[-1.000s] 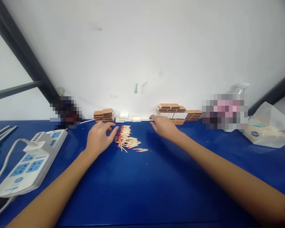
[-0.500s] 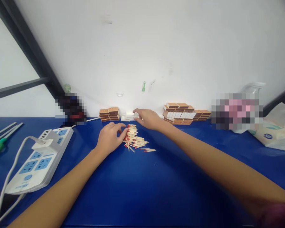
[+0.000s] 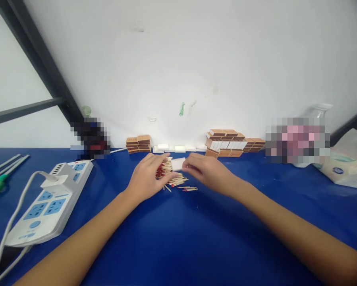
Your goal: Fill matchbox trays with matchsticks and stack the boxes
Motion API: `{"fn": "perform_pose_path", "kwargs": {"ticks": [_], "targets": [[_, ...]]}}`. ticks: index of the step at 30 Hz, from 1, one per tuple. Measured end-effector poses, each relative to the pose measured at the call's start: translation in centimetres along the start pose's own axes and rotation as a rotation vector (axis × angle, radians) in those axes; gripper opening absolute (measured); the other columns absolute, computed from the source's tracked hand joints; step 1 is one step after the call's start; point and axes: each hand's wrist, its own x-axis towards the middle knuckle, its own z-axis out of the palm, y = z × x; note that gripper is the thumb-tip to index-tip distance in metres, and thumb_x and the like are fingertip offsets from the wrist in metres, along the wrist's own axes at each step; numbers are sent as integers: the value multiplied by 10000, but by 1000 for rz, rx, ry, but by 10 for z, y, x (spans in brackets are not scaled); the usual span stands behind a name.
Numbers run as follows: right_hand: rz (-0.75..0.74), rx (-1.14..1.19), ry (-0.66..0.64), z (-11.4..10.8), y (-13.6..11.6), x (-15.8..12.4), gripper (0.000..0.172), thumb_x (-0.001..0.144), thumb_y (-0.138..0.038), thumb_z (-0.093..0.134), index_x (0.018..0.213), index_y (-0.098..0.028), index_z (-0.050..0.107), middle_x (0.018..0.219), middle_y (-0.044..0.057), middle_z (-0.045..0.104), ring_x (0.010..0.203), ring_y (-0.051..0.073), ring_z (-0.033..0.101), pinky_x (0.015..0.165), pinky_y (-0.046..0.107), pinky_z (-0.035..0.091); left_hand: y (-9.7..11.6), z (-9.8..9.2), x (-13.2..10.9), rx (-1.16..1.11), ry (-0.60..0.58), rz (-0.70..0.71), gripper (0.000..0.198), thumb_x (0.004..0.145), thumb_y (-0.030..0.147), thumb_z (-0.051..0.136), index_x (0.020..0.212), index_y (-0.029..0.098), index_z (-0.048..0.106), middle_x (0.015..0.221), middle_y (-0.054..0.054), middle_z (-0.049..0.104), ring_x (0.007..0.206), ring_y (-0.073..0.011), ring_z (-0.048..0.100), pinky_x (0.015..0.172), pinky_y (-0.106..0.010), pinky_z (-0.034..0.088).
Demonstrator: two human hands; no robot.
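The right hand [image 3: 210,171] pinches the tray [image 3: 178,164], and the left hand [image 3: 146,177], fingers parted around the matches [image 3: 176,181], could perhaps scatter them by a careless nudge.

The bare left forearm [image 3: 102,224] enters at the lower left of the frame, broadest where the bottom edge cuts it off and tapering smoothly to a slim wrist, and ends in a bare left hand [image 3: 147,176] with a slender thumb and fingers near the middle. At the lower right, the right forearm [image 3: 281,216] is likewise bare, thickening towards the frame's edge and narrowing to the bare right hand [image 3: 211,171], whose knuckles look softly rounded; the fingernails are too small to make out.
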Motion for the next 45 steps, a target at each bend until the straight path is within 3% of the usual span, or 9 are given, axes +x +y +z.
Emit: {"fn": "perform_pose_path", "kwargs": {"ticks": [4, 6, 9, 12, 16, 23, 27, 38, 45], "targets": [[-27, -51, 25, 8, -12, -35, 267, 1097, -294, 412, 1002, -184, 635, 924, 55, 641, 720, 152, 568, 642, 284, 397, 16, 8, -2, -99, -112, 70, 307, 959, 412, 697, 1152, 173, 690, 1063, -79, 751, 979, -236, 652, 899, -409, 552], [-31, 1, 27, 9, -11, -37, 231, 1090, -292, 435, 1019, -186, 627, 947, 54, 647, 743, 151, 575, 659, 284, 410, 16, 11, -2, -120, -115, 53, 332, 948, 413, 712, 1170, 167, 694, 1033, -80, 750, 964, -233, 651, 860, -394, 558], [92, 201, 57, 7, -6, -34, 155, 1050, -328, 548, 1107, -197, 609, 936, 27, 655, 746, 137, 578, 676, 273, 438, 8, 9, 0, -85, -64, 48, 370, 925, 436, 737, 1164, 155, 710, 1024, -87, 748, 942, -230, 644, 833, -387, 558], [225, 333, -40, 4, 0, -34, 203, 980, -390, 668, 1064, -207, 646, 907, 8, 645, 723, 129, 558, 654, 269, 443, -2, 4, 4, -19, 2, 33, 351, 920, 430, 744, 1132, 151, 728, 986, -80, 752, 912, -222, 642, 840, -390, 550], [230, 365, -235, 4, 4, -36, 198, 937, -401, 721, 979, -209, 695, 931, 15, 628, 760, 139, 547, 669, 279, 443, -7, 1, 5, 9, 11, 15, 322, 906, 419, 756, 1094, 158, 745, 925, -65, 748, 866, -216, 638, 799, -373, 547], [264, 301, -324, 3, -4, -36, 176, 1037, -321, 571, 938, -194, 641, 977, 27, 627, 806, 150, 573, 733, 296, 440, 6, 4, 1, -73, -109, 109, 343, 893, 452, 765, 1082, 166, 772, 867, -72, 723, 828, -210, 623, 705, -336, 541], [267, 246, -363, 1, -4, -38, 175, 1059, -311, 524, 955, -198, 609, 1028, 37, 624, 829, 162, 585, 748, 304, 439, 7, 3, 1, -75, -104, 95, 334, 895, 448, 763, 1077, 169, 776, 868, -72, 720, 838, -212, 627, 715, -342, 549], [271, 67, -308, -2, 5, -39, 184, 1077, -278, 445, 967, -194, 566, 1032, 68, 608, 781, 173, 580, 700, 303, 434, 4, 0, 2, -33, -87, 112, 307, 909, 418, 749, 1074, 160, 775, 830, -66, 707, 832, -212, 626, 719, -345, 549], [219, 103, -92, -15, 1, -36, 167, 1067, -318, 465, 972, -205, 542, 1017, 73, 613, 798, 179, 581, 690, 302, 440, 10, 3, 1, -57, -135, 116, 312, 907, 441, 745, 1076, 180, 780, 887, -78, 743, 862, -228, 647, 746, -368, 561]]}}
